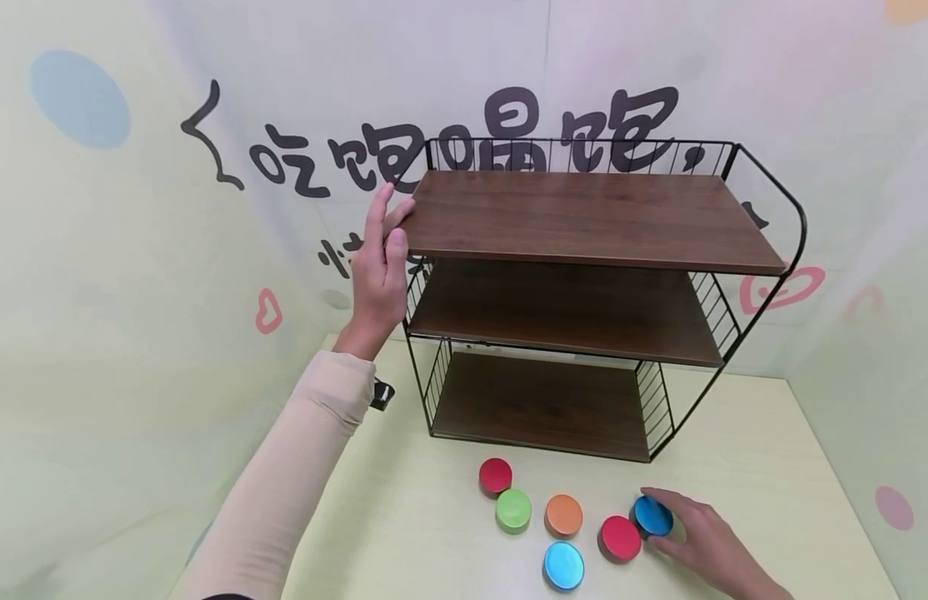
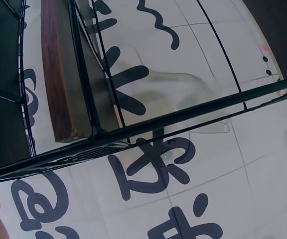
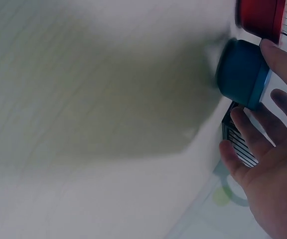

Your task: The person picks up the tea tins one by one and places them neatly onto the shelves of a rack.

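Note:
A three-tier rack (image 1: 599, 212) with dark wooden boards and a black wire frame stands at the back of the pale table. My left hand (image 1: 381, 275) is at the left end of its top board, fingers fairly straight and pointing up, touching the edge. In the left wrist view only a bit of that hand shows beside the black frame (image 2: 183, 112). At the front right, my right hand (image 1: 704, 537) pinches a dark blue round tin (image 3: 240, 74) between thumb and fingers. A red round tin (image 1: 620, 538) stands right beside it.
Left of these stand a light blue tin (image 1: 564, 566), an orange tin (image 1: 564, 515), a green tin (image 1: 513, 510) and another red tin (image 1: 496, 476), in front of the rack. A small black object (image 1: 382, 394) lies left of the rack. Printed cloth walls enclose the table.

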A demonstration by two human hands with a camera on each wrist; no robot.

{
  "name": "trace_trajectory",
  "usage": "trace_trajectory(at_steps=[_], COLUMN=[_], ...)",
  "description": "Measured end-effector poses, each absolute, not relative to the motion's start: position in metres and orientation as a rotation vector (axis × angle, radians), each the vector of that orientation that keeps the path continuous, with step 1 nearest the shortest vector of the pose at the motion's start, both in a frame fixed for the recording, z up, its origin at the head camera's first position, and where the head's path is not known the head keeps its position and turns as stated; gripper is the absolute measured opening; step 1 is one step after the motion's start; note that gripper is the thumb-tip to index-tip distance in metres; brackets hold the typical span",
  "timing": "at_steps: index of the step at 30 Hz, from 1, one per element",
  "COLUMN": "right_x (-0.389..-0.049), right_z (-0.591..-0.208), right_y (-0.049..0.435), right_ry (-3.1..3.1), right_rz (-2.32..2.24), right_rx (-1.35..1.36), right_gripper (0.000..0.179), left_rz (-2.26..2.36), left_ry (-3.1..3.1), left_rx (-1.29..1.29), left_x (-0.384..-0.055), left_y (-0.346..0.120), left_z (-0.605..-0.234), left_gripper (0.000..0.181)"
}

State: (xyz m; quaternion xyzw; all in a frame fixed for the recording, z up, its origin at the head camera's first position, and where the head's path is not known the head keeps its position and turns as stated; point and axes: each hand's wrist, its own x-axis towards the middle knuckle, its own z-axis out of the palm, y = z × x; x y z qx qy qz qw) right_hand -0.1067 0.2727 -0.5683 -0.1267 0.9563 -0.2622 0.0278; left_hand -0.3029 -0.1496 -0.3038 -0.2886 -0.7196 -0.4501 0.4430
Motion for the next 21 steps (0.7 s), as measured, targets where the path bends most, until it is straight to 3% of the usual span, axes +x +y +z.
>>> trace_trajectory(at_steps=[21], right_x=[-0.1028], right_z=[-0.5713], right_y=[0.2679], right_ry=[2.977], right_rz=[-0.800], right_rx=[-0.350], right_gripper=[0.060], left_rz=[-1.208], left_ry=[-1.720], left_rx=[-0.764], left_x=[-0.3086], left_y=[-0.1467], left_z=[-0.3093], left_gripper=[0.045])
